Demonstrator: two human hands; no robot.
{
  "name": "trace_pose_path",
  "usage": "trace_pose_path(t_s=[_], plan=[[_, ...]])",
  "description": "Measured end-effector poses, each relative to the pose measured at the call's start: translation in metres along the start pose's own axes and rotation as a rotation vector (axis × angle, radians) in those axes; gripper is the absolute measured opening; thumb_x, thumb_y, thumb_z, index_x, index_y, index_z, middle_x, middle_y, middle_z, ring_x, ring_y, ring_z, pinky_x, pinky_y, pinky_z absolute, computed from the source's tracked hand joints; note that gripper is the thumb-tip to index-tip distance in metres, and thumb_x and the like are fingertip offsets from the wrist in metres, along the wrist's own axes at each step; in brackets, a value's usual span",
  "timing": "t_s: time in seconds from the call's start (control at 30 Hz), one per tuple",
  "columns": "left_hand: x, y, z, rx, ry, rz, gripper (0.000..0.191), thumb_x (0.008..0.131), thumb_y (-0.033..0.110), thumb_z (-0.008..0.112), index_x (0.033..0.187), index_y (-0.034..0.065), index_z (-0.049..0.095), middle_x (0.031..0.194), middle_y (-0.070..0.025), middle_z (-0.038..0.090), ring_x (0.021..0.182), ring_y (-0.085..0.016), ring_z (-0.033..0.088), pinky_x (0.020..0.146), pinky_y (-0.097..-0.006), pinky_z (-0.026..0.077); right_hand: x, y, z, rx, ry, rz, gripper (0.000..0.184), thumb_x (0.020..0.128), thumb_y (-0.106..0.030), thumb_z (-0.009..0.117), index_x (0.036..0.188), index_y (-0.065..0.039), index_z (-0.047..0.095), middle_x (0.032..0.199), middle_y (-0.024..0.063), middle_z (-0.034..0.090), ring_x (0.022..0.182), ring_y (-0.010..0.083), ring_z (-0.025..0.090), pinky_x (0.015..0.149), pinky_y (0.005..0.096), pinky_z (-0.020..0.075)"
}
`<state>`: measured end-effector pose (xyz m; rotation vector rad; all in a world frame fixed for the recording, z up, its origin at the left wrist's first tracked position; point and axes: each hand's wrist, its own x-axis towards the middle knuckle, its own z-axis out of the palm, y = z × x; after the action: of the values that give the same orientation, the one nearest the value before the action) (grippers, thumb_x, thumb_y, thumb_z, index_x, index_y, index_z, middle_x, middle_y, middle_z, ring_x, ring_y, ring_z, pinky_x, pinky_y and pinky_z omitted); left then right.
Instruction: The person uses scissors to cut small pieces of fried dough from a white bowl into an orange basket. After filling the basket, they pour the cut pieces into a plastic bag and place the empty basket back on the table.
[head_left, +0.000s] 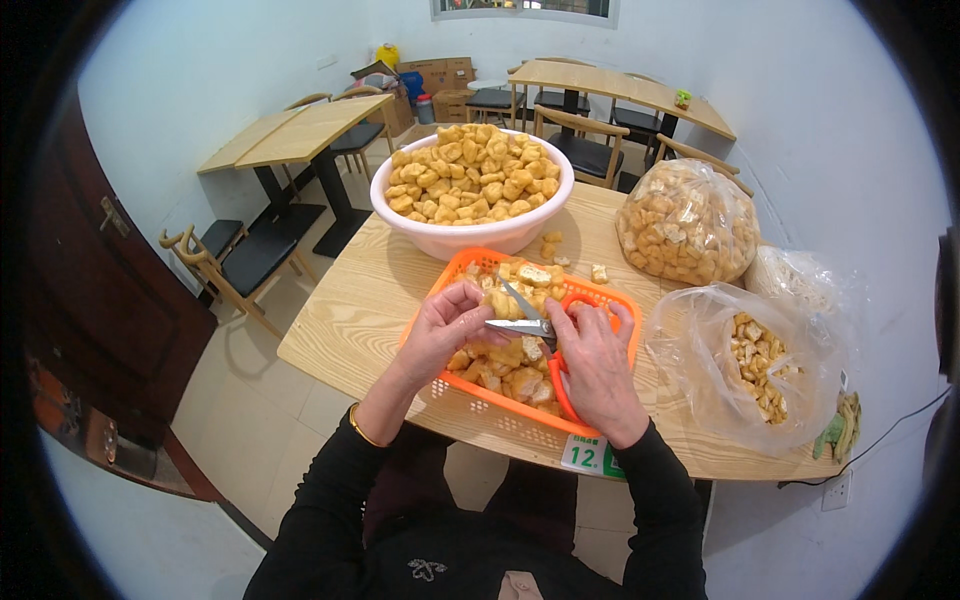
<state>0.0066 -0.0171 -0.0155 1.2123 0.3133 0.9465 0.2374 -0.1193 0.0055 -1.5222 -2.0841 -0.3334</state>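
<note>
My right hand (596, 360) grips a pair of scissors (529, 324) with red-orange handles, its blades spread apart and pointing left. Between the thumb and fingers of my left hand (454, 322) is a golden fried tofu puff (504, 301), close to the blades. Both hands are over an orange plastic basket (517, 414) that holds many puffs, some with pale insides showing. Behind the basket stands a pink plastic basin (465, 238) heaped with whole-looking puffs. A few loose pieces, one of them a pale-sided puff (598, 274), lie on the table between basin and bag.
On the wooden table (337, 322), a full clear bag of puffs (686, 225) stands at the right, near an open plastic bag (697, 360) with cut-looking pieces. A green-and-tan bundle (838, 427) and a black cable (885, 439) are at the right edge. Chairs and other tables stand beyond.
</note>
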Motion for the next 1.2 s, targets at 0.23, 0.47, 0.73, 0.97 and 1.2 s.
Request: trace_pose_path(t_s=[0.23, 0.47, 0.73, 0.97, 1.2], plan=[[-0.0006, 0.0003, 0.0072, 0.052, 0.066, -0.006, 0.012, 0.107, 0.010, 0.062, 0.116, 0.0046, 0.058, 0.117, -0.0117, 0.070, 0.105, -0.022, 0.075, 0.087, -0.0359, 0.067, 0.0008, 0.0018, -0.0025, 0.113, 0.006, -0.042, 0.051, 0.089, -0.016, 0.074, 0.137, -0.004, 0.062, 0.097, 0.0103, 0.061, 0.100, 0.0279, 0.062, 0.103, 0.0494, 0.0349], [-0.0022, 0.0008, 0.0076, 0.040, 0.131, 0.127, 0.018, 0.101, 0.000, 0.063, 0.118, 0.0041, 0.059, 0.119, -0.0089, 0.069, 0.109, -0.018, 0.072, 0.089, -0.0376, 0.067, 0.0012, 0.0006, -0.0044, 0.164, 0.006, -0.038, 0.047, 0.094, -0.027, 0.077, 0.135, -0.009, 0.064, 0.091, 0.0084, 0.061, 0.092, 0.0265, 0.062, 0.097, 0.0456, 0.0357], [-0.0056, -0.0013, 0.0097, 0.166, 0.153, 0.128, 0.013, 0.098, -0.004, 0.067, 0.110, 0.0017, 0.065, 0.110, -0.0065, 0.072, 0.102, -0.014, 0.072, 0.092, -0.0347, 0.066, 0.0024, 0.0000, -0.0006, 0.147, 0.058, -0.067, 0.044, 0.095, -0.027, 0.076, 0.132, -0.007, 0.066, 0.089, 0.0096, 0.062, 0.091, 0.0272, 0.061, 0.096, 0.0459, 0.0361], [-0.0030, -0.0004, 0.0068, 0.123, 0.169, 0.104, 0.016, 0.098, -0.001, 0.069, 0.114, 0.0014, 0.065, 0.109, -0.0067, 0.072, 0.101, -0.013, 0.070, 0.092, -0.0337, 0.065, 0.0031, 0.0028, -0.0032, 0.183, -0.007, -0.069, 0.038, 0.094, -0.026, 0.078, 0.125, -0.006, 0.069, 0.082, 0.0076, 0.066, 0.081, 0.0266, 0.062, 0.088, 0.0415, 0.0388], [-0.0037, 0.0006, 0.0048, 0.080, 0.157, 0.104, 0.018, 0.100, 0.003, 0.068, 0.117, 0.0039, 0.064, 0.112, -0.0066, 0.070, 0.104, -0.015, 0.070, 0.094, -0.0374, 0.064, 0.0028, 0.0046, -0.0076, 0.239, 0.027, -0.002, 0.038, 0.093, -0.023, 0.078, 0.125, -0.005, 0.068, 0.083, 0.0080, 0.066, 0.085, 0.0268, 0.065, 0.092, 0.0419, 0.0405]])
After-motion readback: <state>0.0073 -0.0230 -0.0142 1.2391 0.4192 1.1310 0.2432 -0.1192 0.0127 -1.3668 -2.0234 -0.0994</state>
